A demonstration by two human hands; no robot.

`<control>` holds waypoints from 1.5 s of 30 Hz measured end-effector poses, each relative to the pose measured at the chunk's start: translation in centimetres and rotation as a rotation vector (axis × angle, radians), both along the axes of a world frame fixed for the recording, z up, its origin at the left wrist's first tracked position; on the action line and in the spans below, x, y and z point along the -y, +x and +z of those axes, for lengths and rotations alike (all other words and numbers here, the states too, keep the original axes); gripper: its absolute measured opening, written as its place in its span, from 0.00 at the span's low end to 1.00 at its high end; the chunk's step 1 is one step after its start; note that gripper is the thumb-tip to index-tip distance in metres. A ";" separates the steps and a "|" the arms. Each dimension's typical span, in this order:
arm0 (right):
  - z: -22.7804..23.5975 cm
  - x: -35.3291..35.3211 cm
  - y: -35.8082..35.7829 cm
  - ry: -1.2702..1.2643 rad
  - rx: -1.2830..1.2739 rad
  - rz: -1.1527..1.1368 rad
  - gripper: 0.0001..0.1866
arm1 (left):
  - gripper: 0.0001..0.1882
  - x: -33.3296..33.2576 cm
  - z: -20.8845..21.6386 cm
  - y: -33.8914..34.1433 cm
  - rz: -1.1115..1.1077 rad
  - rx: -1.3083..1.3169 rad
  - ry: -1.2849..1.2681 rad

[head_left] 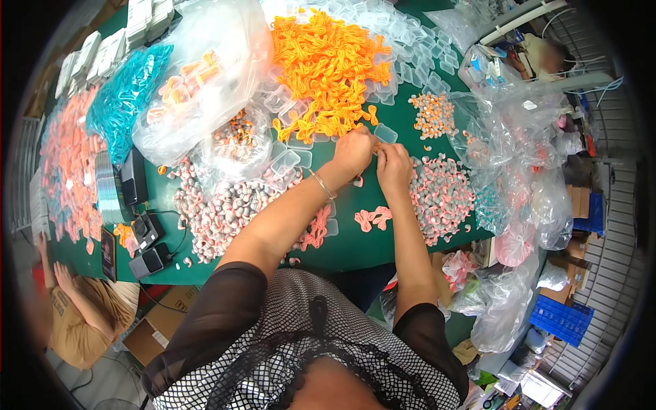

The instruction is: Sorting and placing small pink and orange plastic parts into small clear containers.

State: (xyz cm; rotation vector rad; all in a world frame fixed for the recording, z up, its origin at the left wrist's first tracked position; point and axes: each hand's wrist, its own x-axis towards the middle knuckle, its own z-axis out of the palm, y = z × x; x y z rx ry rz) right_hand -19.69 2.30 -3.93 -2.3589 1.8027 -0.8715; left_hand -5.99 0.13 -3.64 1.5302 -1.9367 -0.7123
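Note:
My left hand (353, 152) and my right hand (394, 166) meet over the green table (355, 242), fingertips together on a small orange piece between them, at the near edge of a big heap of orange corded earplugs (326, 68). A thin bracelet is on my left wrist. Small clear plastic cases (290, 160) lie just left of my hands, one more (385, 132) just above them. A pile of pink-and-grey earplugs (441, 195) sits right of my right hand. A few pink corded pairs (372, 217) lie below my hands.
More pink-grey plugs (219, 219) lie at left, beside clear bags (198, 82), teal plugs (123, 99) and salmon plugs (68, 164). Black devices (147, 246) sit at the table's near left edge. Filled bags (519, 157) crowd the right. Another person (82, 307) sits lower left.

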 end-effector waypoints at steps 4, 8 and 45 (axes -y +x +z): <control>0.2 0.1 0.0 0.029 -0.040 -0.013 0.03 | 0.06 0.0 -0.2 0.1 -0.003 0.038 -0.008; 0.4 0.5 -0.4 -0.017 -0.063 0.033 0.03 | 0.11 -0.2 0.1 0.2 -0.022 0.051 0.006; 2.4 0.6 -2.8 0.201 0.220 0.305 0.16 | 0.15 -1.2 2.3 1.6 -0.132 -0.015 -0.040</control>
